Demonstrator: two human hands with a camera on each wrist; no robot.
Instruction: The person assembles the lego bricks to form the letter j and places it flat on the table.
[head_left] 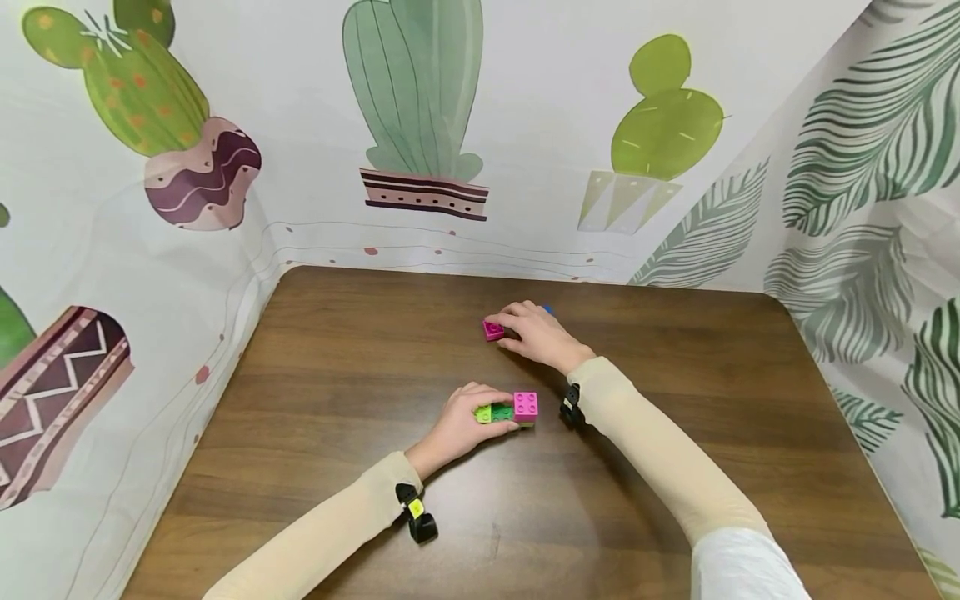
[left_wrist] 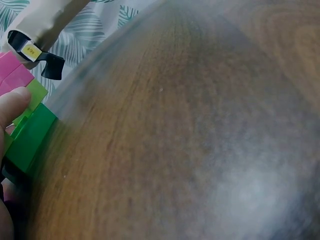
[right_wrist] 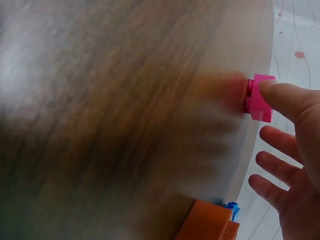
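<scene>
In the head view my left hand [head_left: 459,421] grips a row of joined toy building bricks. The row has a lime brick [head_left: 483,414], a green brick [head_left: 502,412] and a pink brick [head_left: 526,404] raised at its right end. The left wrist view shows a fingertip against the pink brick [left_wrist: 14,75], with the green brick [left_wrist: 32,137] below. Farther back on the table, my right hand [head_left: 536,335] holds a magenta brick [head_left: 492,331] at its fingertips. One digit lies on that magenta brick [right_wrist: 262,105] in the right wrist view; the other visible fingers are spread.
An orange brick [right_wrist: 205,222] with a blue piece [right_wrist: 232,207] stands beside the right hand; the head view shows only a bit of blue [head_left: 548,310] behind that hand. The brown wooden table [head_left: 360,333] meets a patterned wall cloth [head_left: 525,167] at the back.
</scene>
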